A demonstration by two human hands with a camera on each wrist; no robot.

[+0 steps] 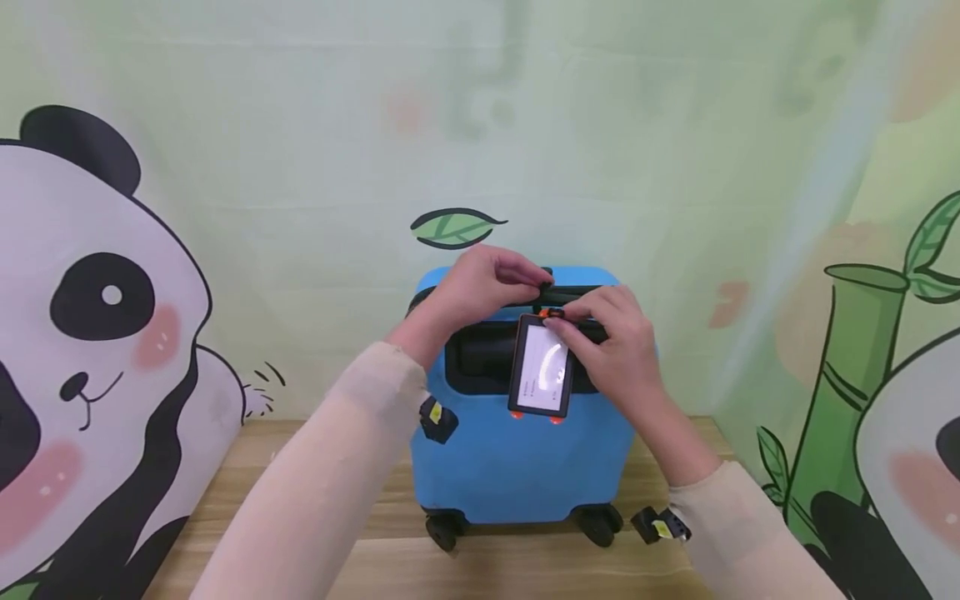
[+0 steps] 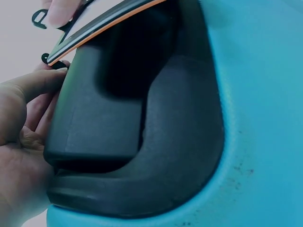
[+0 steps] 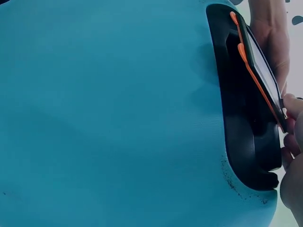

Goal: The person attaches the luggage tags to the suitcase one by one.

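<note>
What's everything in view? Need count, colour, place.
suitcase: 1, blue, upright on surface
handle: 1, black, suitcase top
handle recess: 1, black, suitcase front
wheels: 2 visible, black, suitcase base
tag: 1, black frame, white face, orange parts, before recess
strap: count unclear, black, between left fingertips
surface: 1, wood-brown, underneath
backdrop: 1, pale green with printed pandas, bamboo, leaf, behind
wrist units: 2, black and yellow, by sleeves
sleeves: 2, cream, forearms
left hand: 1, bare, at handle
right hand: 1, bare, pinching tag's top
</note>
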